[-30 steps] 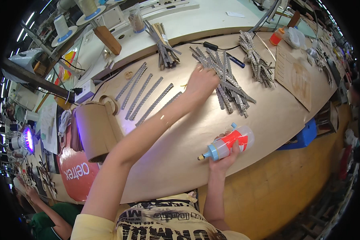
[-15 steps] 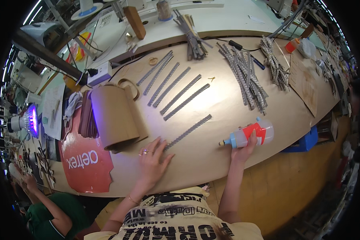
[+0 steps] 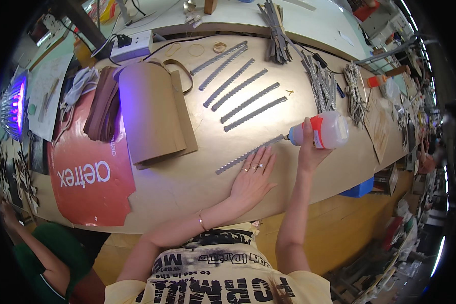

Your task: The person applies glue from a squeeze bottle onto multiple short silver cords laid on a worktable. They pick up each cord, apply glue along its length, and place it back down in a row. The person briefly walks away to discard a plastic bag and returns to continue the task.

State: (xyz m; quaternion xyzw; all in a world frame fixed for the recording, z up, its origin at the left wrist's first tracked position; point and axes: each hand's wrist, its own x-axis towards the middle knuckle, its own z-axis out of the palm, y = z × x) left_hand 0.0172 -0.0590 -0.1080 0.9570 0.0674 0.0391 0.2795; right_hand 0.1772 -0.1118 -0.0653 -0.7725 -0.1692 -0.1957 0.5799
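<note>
My right hand [image 3: 313,152] grips a translucent squeeze bottle [image 3: 334,129] with a red label and a light blue cap, tilted so its nozzle meets the right end of a grey braided strip [image 3: 251,154]. Fingers stretched, my left hand [image 3: 253,177] lies flat on the table, its fingertips at the lower edge of that strip. Farther off, several similar braided strips [image 3: 251,101] lie side by side in a slanting row. Whether any liquid comes out of the nozzle is too small to tell.
A rolled brown sheet [image 3: 152,114] stands left of the strips, beside dark brown strips [image 3: 101,109] and a red sheet [image 3: 93,197]. Bundles of grey strips [image 3: 320,88] lie at the back right. A power strip [image 3: 131,46] sits behind. Another person in green [image 3: 53,258] is at lower left.
The bottle has swung up and left, bringing its nozzle to the strip's right end. My left hand has slid right along the strip, and the view has shifted.
</note>
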